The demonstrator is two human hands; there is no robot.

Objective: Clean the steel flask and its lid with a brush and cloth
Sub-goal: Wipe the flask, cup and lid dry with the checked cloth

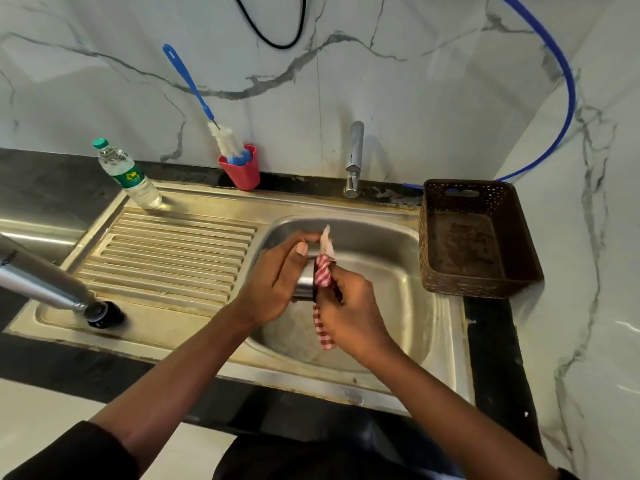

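My left hand [280, 282] grips the steel lid [306, 282] above the sink basin [398, 289], fingers curled round its side. My right hand [349, 306] pinches the red-checked cloth [323, 271] against the lid's rim, with a tail of cloth hanging below. The steel flask [38, 275] is well apart at left, dark mouth end down on the drainboard [173, 254], and the brush [225, 140] stands in the red cup [242, 171] at the back wall, with a plastic bottle [130, 176] left and a brown basket [474, 237] right.
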